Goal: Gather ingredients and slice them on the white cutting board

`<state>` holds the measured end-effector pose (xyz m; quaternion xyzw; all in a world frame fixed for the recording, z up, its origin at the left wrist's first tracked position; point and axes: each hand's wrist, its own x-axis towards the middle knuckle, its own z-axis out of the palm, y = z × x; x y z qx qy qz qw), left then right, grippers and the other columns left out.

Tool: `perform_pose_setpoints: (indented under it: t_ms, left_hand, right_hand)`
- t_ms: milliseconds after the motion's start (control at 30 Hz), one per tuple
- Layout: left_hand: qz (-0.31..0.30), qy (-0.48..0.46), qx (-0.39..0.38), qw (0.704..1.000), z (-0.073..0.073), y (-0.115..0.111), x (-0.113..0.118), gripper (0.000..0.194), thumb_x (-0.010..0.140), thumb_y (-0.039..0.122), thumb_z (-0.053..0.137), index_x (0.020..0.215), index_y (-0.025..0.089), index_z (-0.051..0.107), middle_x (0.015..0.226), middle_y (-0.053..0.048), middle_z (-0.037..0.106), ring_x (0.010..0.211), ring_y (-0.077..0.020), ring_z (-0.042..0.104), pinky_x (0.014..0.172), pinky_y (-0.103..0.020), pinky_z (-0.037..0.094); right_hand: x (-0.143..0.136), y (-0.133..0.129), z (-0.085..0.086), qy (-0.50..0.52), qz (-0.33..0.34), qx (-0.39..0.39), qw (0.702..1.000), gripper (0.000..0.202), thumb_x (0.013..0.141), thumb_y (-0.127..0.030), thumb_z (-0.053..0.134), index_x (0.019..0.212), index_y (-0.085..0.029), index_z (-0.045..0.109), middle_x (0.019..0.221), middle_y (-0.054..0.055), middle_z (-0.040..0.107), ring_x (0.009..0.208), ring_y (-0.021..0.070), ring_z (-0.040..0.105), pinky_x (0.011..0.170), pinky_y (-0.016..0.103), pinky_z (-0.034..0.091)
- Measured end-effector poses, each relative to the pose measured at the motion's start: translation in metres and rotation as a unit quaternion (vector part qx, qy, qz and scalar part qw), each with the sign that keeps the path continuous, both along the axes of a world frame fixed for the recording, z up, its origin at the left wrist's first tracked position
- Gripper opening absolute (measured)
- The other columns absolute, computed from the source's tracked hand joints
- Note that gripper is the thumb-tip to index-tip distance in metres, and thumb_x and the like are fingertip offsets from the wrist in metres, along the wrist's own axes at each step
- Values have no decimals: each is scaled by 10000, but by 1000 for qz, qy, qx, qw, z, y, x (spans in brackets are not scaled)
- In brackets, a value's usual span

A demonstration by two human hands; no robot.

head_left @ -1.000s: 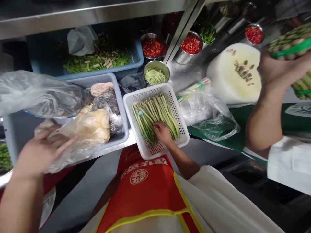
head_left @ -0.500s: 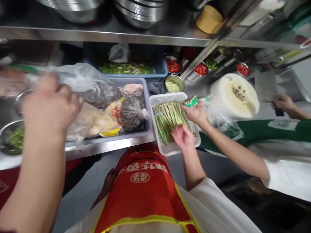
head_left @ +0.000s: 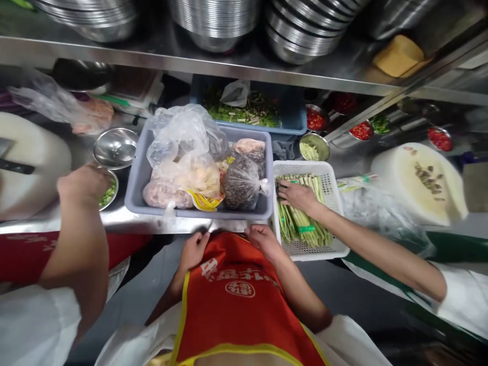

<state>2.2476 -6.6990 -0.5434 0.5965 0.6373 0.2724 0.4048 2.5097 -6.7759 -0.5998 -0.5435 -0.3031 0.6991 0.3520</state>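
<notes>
- Steel runs across the kitchen in the head view: a shelf (head_left: pixel 190 63) crosses the top of the frame with stacked metal bowls (head_left: pixel 215 23) on it, nested, I'd guess, to save room, and a counter edge (head_left: pixel 125 222) shines below.
- At lower centre, the wearer's left hand (head_left: pixel 193 250) bends its fingers against the upper left of the red apron (head_left: pixel 236 315). The right hand (head_left: pixel 265 241) curls at its upper right. Neither appears to carry anything else; I cannot tell whether they pinch the cloth or merely rest on it.
- That apron fills the lower middle of the frame. It is bright red with yellow trim and white lettering around a round emblem; its upper end bunches slightly between the hands, just below the counter.
- Mid-frame, a lavender bin (head_left: pixel 236 215) gathers clear bags (head_left: pixel 183 132), a knotted dark bag (head_left: pixel 242 183) and a yellow packet (head_left: pixel 206 201). Its high walls probably keep such slippery bags from sliding off.
- Right of it, a white basket (head_left: pixel 339 223) holds green stalks (head_left: pixel 316 236), some bound with green tape, likely so they lift as bunches. Its holes would let water drain.
- A co-worker's hand (head_left: pixel 299 195) reaches in from the right, fingers spread over the stalks. Another person's hand (head_left: pixel 84 185), at left, is bunched beside a bowl of chopped greens (head_left: pixel 109 193).
</notes>
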Motion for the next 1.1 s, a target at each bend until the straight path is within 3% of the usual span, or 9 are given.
perform_pose_setpoints:
  t_ms: [100, 333, 467, 567, 667, 833, 933, 1000, 1100]
  left_hand:
    - [0, 33, -8, 999, -27, -32, 19, 409, 870, 530, 543, 615, 212, 520, 606, 8, 561, 631, -165, 550, 633, -291, 453]
    - [34, 57, 97, 993, -15, 22, 2, 279, 953, 423, 543, 776, 211, 588, 878, -35, 660, 891, -191, 622, 838, -317, 467]
    - [-2, 228, 121, 966, -51, 22, 26, 252, 939, 322, 542, 719, 208, 589, 818, -57, 666, 863, -218, 619, 841, -371, 436]
    - [-17, 344, 139, 928, -44, 16, 51, 311, 912, 254, 549, 604, 210, 544, 695, -55, 636, 756, -210, 588, 778, -387, 404]
    - [27, 323, 183, 928, 31, 52, 59, 361, 850, 275, 609, 514, 227, 484, 578, -37, 548, 646, -189, 529, 673, -367, 388]
    - [115, 293, 297, 902, 231, 225, -3, 588, 938, 259, 54, 852, 221, 634, 931, -48, 562, 1021, -190, 614, 771, -350, 439]
    - [69, 221, 416, 879, 283, 282, -12, 670, 869, 191, -15, 1127, 192, 603, 1055, -15, 517, 1232, -165, 585, 824, -340, 421]
    - [53, 294, 326, 897, 255, 256, 17, 606, 896, 231, 42, 929, 177, 645, 991, -25, 548, 1231, -214, 607, 770, -335, 402]
    - [31, 334, 247, 909, 139, 144, 62, 212, 833, 305, 546, 644, 213, 576, 736, -44, 618, 855, -229, 668, 687, -360, 411]
  right_hand:
    - [7, 14, -1, -21, 36, -2, 999, 559, 816, -624, 669, 545, -244, 362, 541, -20, 254, 515, 127, 177, 538, 357, 144]
    - [9, 60, -3, -114, 187, 98, 971, 653, 803, -788, 536, 587, -221, 293, 602, -38, 233, 589, 110, 225, 557, 292, 187]
    - [4, 65, -9, -156, 183, 178, 954, 621, 886, -730, 441, 581, -218, 267, 591, -40, 242, 572, 97, 248, 540, 268, 189]
    - [2, 58, -16, -193, 185, 262, 927, 586, 949, -615, 445, 559, -205, 292, 541, -37, 302, 536, 94, 295, 542, 273, 187]
    - [2, 51, -23, -200, 182, 331, 904, 558, 982, -517, 469, 554, -193, 316, 518, -36, 353, 507, 89, 331, 542, 274, 198]
    - [4, 46, -31, -195, 134, 355, 904, 569, 994, -486, 483, 542, -197, 293, 508, -46, 313, 484, 82, 319, 527, 260, 230]
    - [7, 49, -29, -181, 141, 345, 910, 574, 992, -495, 485, 538, -197, 298, 510, -44, 315, 483, 83, 327, 530, 264, 231]
    - [10, 52, -23, -162, 158, 318, 921, 588, 984, -539, 477, 541, -200, 292, 515, -42, 306, 494, 88, 321, 531, 268, 223]
    - [16, 51, -12, -121, 156, 262, 945, 631, 950, -664, 452, 553, -204, 284, 541, -40, 286, 530, 96, 301, 538, 267, 219]
